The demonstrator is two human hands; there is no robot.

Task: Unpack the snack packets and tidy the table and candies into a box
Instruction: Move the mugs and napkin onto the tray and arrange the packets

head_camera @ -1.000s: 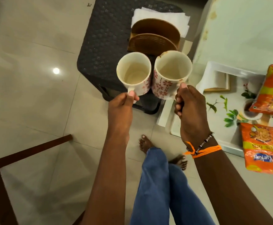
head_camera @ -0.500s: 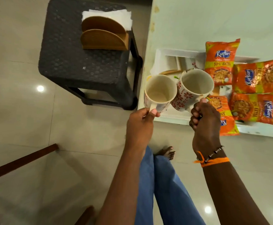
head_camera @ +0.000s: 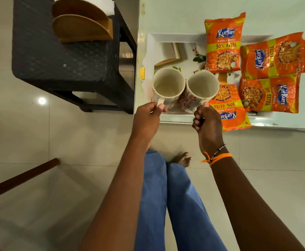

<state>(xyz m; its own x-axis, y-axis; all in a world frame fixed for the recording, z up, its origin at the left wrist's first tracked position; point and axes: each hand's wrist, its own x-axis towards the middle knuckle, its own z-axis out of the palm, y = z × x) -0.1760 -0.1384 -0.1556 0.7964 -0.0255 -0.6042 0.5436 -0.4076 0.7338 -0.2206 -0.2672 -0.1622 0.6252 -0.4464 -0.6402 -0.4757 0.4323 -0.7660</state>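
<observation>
While four orange snack packets (head_camera: 224,42) lie on the white tray (head_camera: 175,37) at upper right of frame, on the desk (head_camera: 184,15), both mugs hang over the tray's near-left part. L hand (head_camera: 148,118) fingers pinch the left mug (head_camera: 168,86) handle; R hand (head_camera: 208,122) fingers clench the right mug (head_camera: 202,85) handle. Both mugs look empty. Near packet partly hidden by R hand. Vs 0.5 s ago: mugs further over the tray; stool (head_camera: 66,57) cut off upper left.

Two mugs (head_camera: 186,86) over tray (head_camera: 169,38), packets (head_camera: 267,69) right, stool (head_camera: 57,57) left

floor (head_camera: 61,142): glossy beige tiles (lamp glare) | dark woven stool (head_camera: 64,57) | wooden rail (head_camera: 19,178) lower left
</observation>
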